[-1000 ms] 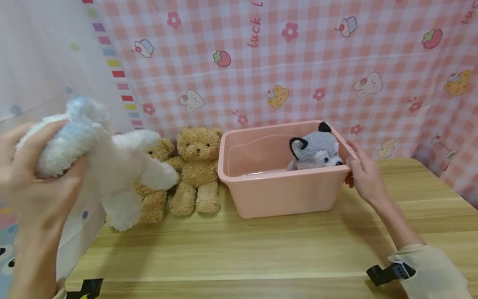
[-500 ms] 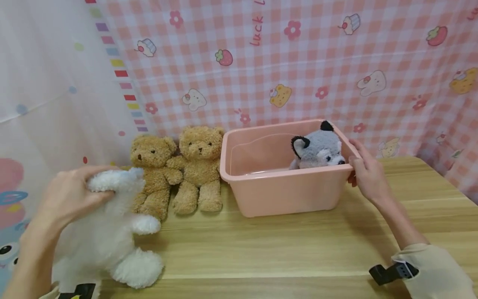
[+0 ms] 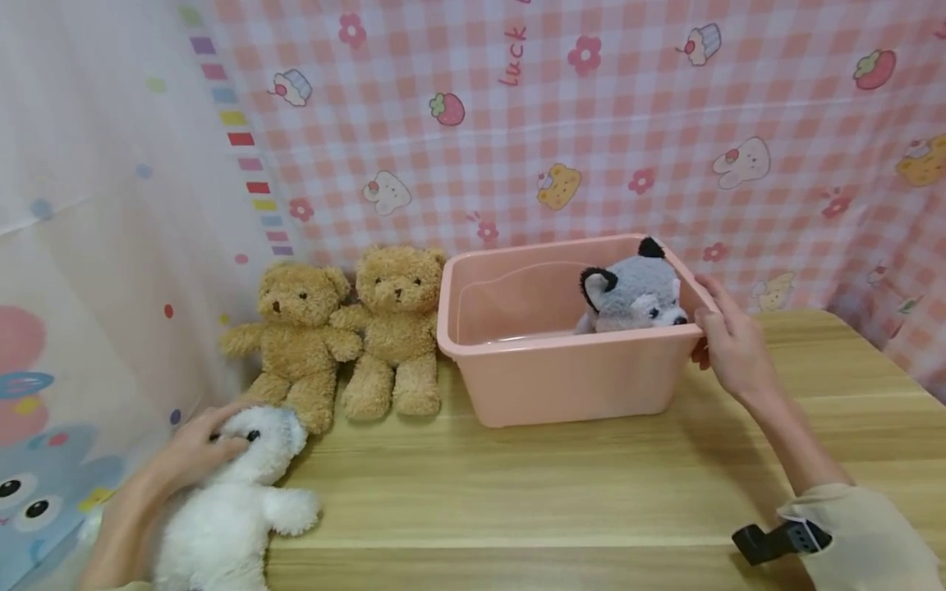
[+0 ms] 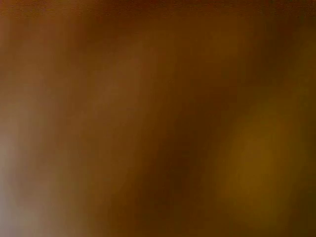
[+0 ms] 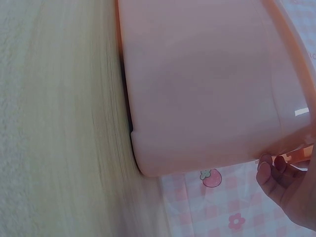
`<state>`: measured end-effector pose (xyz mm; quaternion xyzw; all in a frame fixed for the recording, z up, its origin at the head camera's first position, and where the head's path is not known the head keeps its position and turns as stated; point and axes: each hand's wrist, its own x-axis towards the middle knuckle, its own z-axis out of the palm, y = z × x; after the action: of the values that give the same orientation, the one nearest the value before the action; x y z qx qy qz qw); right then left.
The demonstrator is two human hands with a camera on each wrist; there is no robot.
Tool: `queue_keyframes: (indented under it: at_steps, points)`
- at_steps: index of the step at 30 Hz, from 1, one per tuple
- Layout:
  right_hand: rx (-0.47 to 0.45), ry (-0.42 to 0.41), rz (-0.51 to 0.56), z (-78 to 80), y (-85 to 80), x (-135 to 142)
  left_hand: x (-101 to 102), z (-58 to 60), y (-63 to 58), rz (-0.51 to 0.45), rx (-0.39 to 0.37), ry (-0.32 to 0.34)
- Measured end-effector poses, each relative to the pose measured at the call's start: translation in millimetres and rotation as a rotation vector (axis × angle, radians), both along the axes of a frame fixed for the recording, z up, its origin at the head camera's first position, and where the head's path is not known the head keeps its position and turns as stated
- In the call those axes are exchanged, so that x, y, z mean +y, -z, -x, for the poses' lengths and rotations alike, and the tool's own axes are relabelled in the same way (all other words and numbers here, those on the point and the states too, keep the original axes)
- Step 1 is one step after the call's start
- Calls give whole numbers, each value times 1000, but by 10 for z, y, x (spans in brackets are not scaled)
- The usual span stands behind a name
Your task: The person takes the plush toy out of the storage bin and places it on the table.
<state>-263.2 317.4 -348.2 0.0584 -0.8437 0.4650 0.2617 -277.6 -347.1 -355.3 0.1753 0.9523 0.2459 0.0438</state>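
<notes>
At the lower left of the head view, a white plush toy (image 3: 222,517) with a pale blue patch on its head sits upright at the table's left side. My left hand (image 3: 194,450) holds it by the head, thumb beside its eye; the far fingers are partly hidden. On the right, my right hand (image 3: 735,349) grips the right rim of a pink plastic bin (image 3: 569,377), thumb on top and fingers curled beneath. The right wrist view shows those curled fingers (image 5: 269,177) under the rim. Inside the bin, a grey husky plush (image 3: 628,291) leans at the right end. The left wrist view is only a brown blur.
Two brown teddy bears (image 3: 399,328) sit side by side left of the bin, against the back. A pink checked cloth (image 3: 480,148) hangs behind, and a pale curtain (image 3: 111,246) borders the left. The wooden table (image 3: 517,492) extends in front.
My left hand has brought the white plush down from mid-air onto the table's left side, uncovering the left teddy bear. My right hand stays on the bin's rim.
</notes>
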Motion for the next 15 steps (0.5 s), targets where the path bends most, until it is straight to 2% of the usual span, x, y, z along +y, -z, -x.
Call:
queue_keyframes:
  at_steps: [4, 7, 12, 15]
  points:
    - [3, 1, -1, 5, -7, -10, -11, -33, 20, -67, -27, 45]
    - [8, 0, -1, 14, -11, -9, -13, -53, 14, -130, -85, 71]
    - [1, -6, 10, 18, 4, -3, -47, -66, 8, -162, -205, 42]
    - [0, -5, 12, 18, 5, 13, -53, -45, -11, -158, -249, 27]
